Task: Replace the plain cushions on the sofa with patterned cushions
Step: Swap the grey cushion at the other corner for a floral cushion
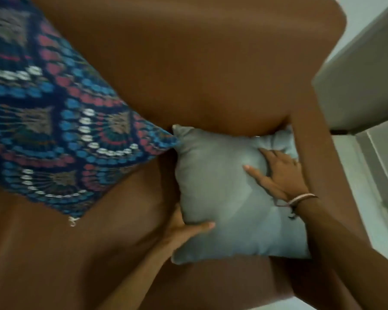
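A plain pale grey-blue cushion (222,193) lies in the right corner of the brown leather sofa (188,63), wedged against the backrest and armrest. My left hand (184,229) grips its lower left edge, thumb on top and fingers underneath. My right hand (278,173) presses on its upper right part, fingers spread and sinking into the fabric. A patterned cushion (49,121) in blue, red and white leans on the sofa to the left, its corner touching the plain cushion.
The sofa's right armrest (318,153) runs along the plain cushion. Beyond it stand white furniture panels (363,74) and a pale floor (367,198). Brown seat surface (65,253) spreads to the lower left.
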`<state>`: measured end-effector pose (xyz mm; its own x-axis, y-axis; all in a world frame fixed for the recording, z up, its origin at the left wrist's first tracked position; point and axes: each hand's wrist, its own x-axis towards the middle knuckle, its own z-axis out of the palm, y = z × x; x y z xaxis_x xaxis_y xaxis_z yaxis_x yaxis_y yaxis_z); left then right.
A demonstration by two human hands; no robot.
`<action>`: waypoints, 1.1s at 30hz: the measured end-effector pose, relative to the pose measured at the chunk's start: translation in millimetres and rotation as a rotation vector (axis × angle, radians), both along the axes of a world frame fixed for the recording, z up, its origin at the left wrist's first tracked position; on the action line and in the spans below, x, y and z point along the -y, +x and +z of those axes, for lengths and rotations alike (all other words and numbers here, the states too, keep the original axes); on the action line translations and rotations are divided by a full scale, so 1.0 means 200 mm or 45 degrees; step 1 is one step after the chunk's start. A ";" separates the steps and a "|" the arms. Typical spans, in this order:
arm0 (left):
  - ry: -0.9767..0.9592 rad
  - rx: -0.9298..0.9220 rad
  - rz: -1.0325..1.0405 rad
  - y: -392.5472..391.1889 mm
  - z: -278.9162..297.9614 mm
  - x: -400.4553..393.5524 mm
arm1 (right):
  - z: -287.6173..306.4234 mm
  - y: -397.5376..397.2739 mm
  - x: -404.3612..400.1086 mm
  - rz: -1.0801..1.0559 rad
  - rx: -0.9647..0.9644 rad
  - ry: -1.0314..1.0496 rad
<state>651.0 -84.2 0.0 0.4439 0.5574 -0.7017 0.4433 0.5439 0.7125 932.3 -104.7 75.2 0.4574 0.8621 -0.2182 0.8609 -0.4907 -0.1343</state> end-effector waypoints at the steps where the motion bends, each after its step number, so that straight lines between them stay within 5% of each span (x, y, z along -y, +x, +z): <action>1: 0.023 -0.004 0.125 0.12 -0.03 0.04 | -0.02 0.04 0.05 -0.016 -0.001 0.002; 5: 0.237 -0.090 0.230 0.24 0.04 0.04 | -0.09 0.06 0.17 -0.146 -0.145 0.136; 10: 0.845 0.134 -0.134 0.28 0.55 -0.05 | -0.05 0.11 0.30 -0.762 -0.999 0.524; 13: 1.485 0.049 -0.507 0.26 0.84 -0.02 | 0.07 0.18 0.37 -1.103 -1.508 0.906; 17: 2.273 0.103 -0.880 0.00 0.88 0.05 | 0.19 0.31 0.48 -1.132 -1.527 1.321; 19: 2.437 -0.030 -0.956 -0.17 0.74 0.06 | 0.23 0.33 0.58 -0.806 -1.199 1.106; 21: 2.341 -0.357 -1.130 -0.30 0.59 0.05 | 0.20 0.30 0.68 -0.412 -0.922 0.654; 25: 1.582 -0.935 -1.383 -0.36 0.35 0.04 | 0.00 0.10 0.69 0.365 -0.507 -0.405; 29: 1.306 -0.891 -1.209 -0.40 0.18 -0.11 | -0.18 -0.01 0.60 0.441 -0.351 -0.514; 33: 1.052 -0.849 -1.371 -0.40 0.09 -0.33 | -0.29 -0.02 0.61 0.290 -0.505 -0.395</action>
